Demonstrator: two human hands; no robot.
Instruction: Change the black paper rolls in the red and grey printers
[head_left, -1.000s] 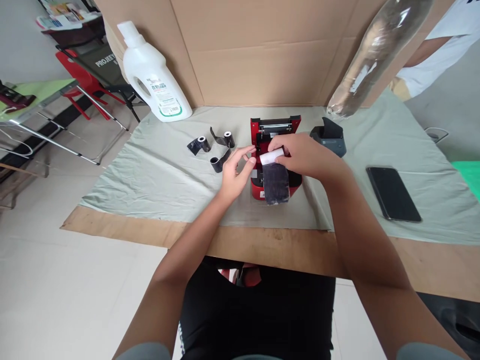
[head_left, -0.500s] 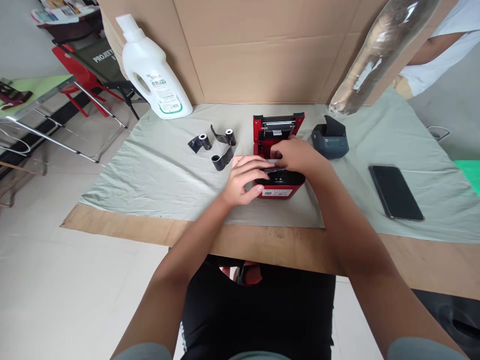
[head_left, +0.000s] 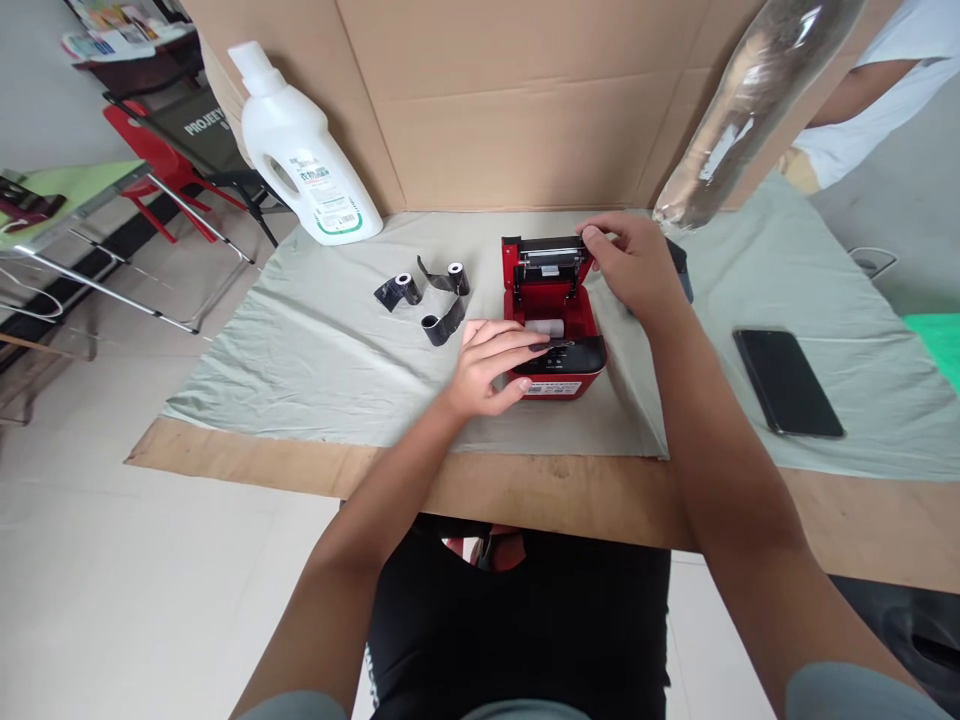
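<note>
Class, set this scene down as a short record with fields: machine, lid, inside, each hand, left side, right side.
Machine: red and black box
Lid: raised
Inside: white roll
Left hand: fingers extended over box's front
Right hand: at lid's right corner
Left side: three small black rolls
Right side: phone

Our cloth-covered desk [head_left: 247, 462] carries an open red printer [head_left: 551, 298], three black rolls [head_left: 458, 284], a white bottle [head_left: 319, 170] and a phone [head_left: 788, 382].

Looks bright and evenly lit, with soft shadows. Glints off the clear plastic wrapping [head_left: 757, 110]. Stretches toward the edges. Softens small print on the white bottle [head_left: 300, 140].
</note>
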